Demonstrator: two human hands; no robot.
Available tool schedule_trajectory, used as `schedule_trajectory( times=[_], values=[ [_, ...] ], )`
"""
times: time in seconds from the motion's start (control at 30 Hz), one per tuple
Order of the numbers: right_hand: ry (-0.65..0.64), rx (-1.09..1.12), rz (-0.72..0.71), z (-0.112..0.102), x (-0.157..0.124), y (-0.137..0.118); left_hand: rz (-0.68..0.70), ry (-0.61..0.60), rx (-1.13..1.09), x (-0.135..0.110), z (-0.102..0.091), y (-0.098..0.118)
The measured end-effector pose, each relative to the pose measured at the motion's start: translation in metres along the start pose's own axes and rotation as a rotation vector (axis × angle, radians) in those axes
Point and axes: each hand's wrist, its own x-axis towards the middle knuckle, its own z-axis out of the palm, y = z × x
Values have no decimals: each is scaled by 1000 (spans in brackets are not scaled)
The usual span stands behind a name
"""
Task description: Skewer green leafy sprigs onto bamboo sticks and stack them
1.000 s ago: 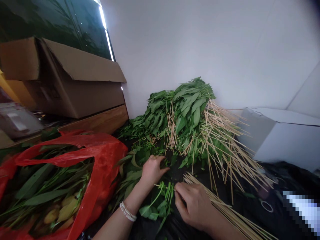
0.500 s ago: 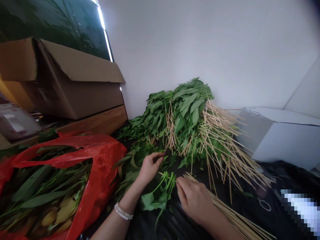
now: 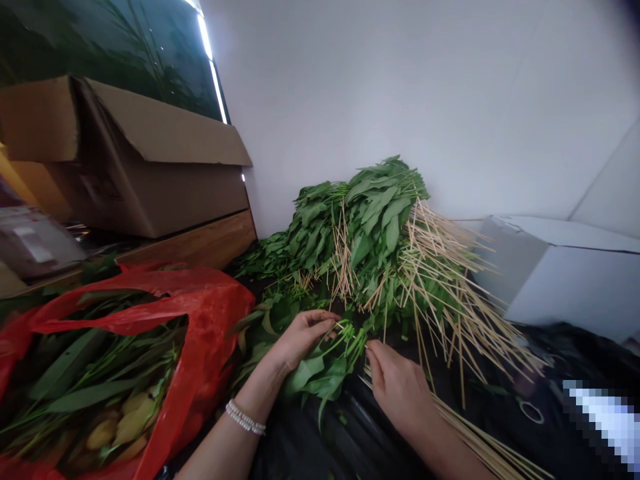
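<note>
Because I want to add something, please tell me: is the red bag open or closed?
Open. The red bag gapes wide, with long green leaves visible inside.

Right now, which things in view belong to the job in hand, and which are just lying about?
In the job:
left hand and right hand, either side of green sprigs
loose sticks near the right hand
piled leafy skewers, apparently the same work

Lying about, probably:
cardboard box
white box
red bag, untouched; its leaves could be supply or scraps
</note>
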Motion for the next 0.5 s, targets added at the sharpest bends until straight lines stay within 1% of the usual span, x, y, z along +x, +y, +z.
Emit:
schedule_trajectory(
  times=[0.1, 0.27, 0.37, 0.43, 0.5],
  values=[
    [-5, -6, 5, -1, 0, 0, -31, -16, -20, -2, 1, 3],
    [-14, -28, 29, -2, 1, 0, -78, -13, 53, -2, 2, -1],
    [-18, -41, 32, -3, 1, -1, -42, 62, 72, 1, 2, -2],
    [-13, -44, 22, -4, 0, -2, -5, 129, 55, 2, 3, -1],
    [-7, -44, 13, -5, 0, -3, 15, 169, 35, 3, 3, 0]
  ],
)
